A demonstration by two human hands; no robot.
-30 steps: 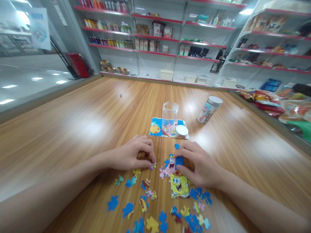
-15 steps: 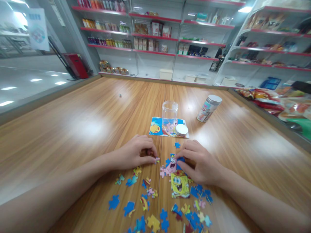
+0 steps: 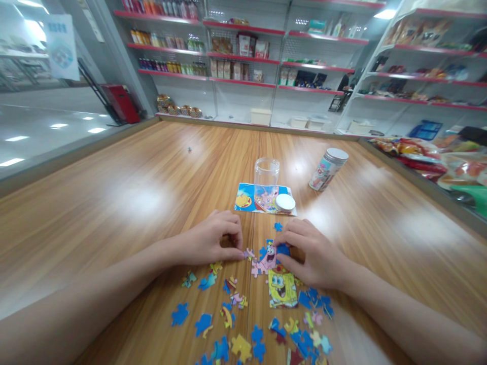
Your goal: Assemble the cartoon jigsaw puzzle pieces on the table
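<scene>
A partly joined cartoon puzzle (image 3: 277, 276) lies on the wooden table (image 3: 125, 197), showing a pink figure above a yellow one. My left hand (image 3: 213, 238) is curled, pinching a small pink puzzle piece (image 3: 249, 252) at the cluster's left edge. My right hand (image 3: 310, 251) rests with bent fingers pressed on the cluster's blue upper right part. Several loose puzzle pieces (image 3: 228, 317) are scattered nearer to me.
A clear open jar (image 3: 266, 178) stands on a picture card (image 3: 245, 198) with a white lid (image 3: 285, 203) beside it. A closed labelled jar (image 3: 327, 170) stands farther right. Snack packets (image 3: 429, 159) line the right edge. Shop shelves (image 3: 243, 61) fill the background.
My left hand has slid the small piece rightward until it meets the pink figure's left edge. My right hand has stayed on the joined pieces.
</scene>
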